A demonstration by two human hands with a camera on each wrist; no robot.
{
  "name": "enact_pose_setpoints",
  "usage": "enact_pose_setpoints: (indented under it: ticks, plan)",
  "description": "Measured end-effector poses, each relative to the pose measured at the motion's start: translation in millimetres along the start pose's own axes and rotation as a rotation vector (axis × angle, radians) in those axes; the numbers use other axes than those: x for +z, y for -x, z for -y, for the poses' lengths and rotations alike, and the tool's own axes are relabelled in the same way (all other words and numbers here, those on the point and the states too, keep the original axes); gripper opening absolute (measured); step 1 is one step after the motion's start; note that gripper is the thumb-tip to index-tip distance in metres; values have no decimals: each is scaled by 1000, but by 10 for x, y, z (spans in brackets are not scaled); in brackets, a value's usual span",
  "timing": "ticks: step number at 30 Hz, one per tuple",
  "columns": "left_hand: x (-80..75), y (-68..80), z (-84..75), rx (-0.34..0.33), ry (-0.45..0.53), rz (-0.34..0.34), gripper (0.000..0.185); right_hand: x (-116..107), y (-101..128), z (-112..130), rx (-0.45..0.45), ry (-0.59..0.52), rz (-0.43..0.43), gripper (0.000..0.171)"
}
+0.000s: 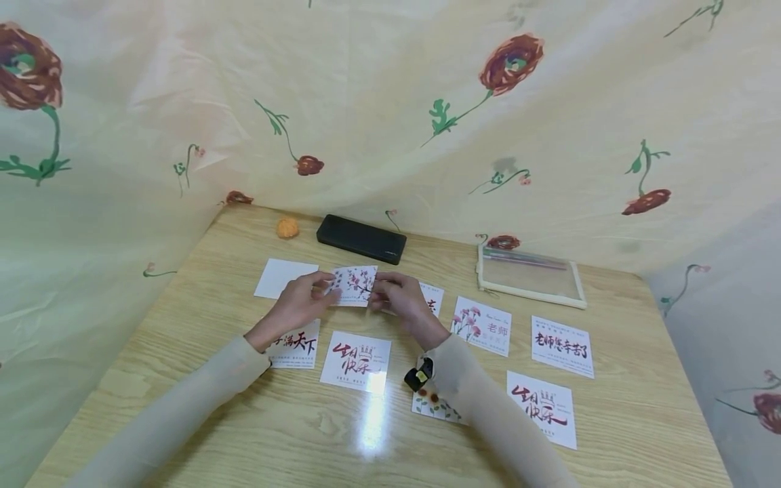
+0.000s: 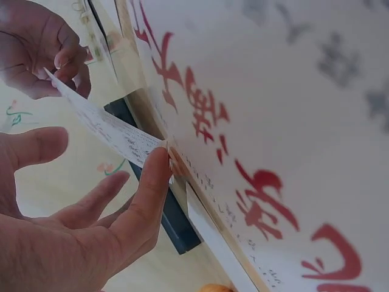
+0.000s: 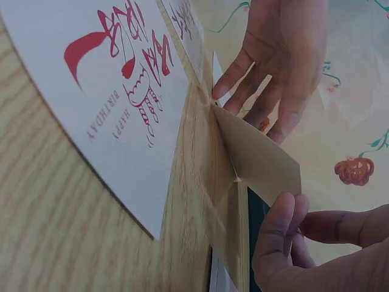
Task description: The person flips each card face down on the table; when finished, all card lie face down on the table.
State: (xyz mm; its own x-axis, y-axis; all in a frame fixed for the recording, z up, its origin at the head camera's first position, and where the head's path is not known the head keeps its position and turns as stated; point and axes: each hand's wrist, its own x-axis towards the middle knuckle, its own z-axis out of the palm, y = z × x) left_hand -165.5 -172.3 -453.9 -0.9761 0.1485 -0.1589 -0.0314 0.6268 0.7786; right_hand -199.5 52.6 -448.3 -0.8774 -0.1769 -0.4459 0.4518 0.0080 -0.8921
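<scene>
The blossom card (image 1: 356, 285) is held between both hands just in front of the black case (image 1: 361, 238), raised at a slant so that one edge meets the tabletop (image 1: 183, 318) while the other is lifted, a posture that suits turning it over or setting it down. It is steadied at its left edge by the left hand (image 1: 297, 305), whose fingers (image 2: 149, 194) are spread and nearly straight, only a fingertip being pressed against the card's edge. Its right edge is pinched between thumb and fingers (image 3: 276, 234) of the right hand (image 1: 399, 301). Nearer the person than the case, other printed cards are laid flat in loose rows, among them a red-lettered birthday card (image 1: 356, 361) directly in front of the held card and a blank white card (image 1: 284, 277) to the left of it. An orange ball (image 1: 287, 228) lies just left of the case, and a clear pouch (image 1: 529, 278) well to its right. The whole layout is given only by the head view, whereas the card's tilt and its contact with the wood are shown only in the wrist views. The fine print on the card is seen in the left wrist view, while its plain underside is shown in the right wrist view.
</scene>
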Motion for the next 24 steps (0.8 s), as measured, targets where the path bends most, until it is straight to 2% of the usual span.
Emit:
enact_pose_setpoints:
  ticks: [3,10,19,21,24]
  plan:
    - [10,-6,-22,-6,16,17,59,8,-13,-3,-1,21,13,37]
    - [45,-27,-100,56,41,34,62,60,-59,-58,-14,83,53,43]
    - [89,-36,-183,68,78,64,66,96,-19,-76,7,127,114,48]
    - [83,-40,-193,72,119,64,63,97,-15,-81,3,136,117,53]
    - [53,-36,-227,63,238,56,55,99,-24,-83,6,146,103,63]
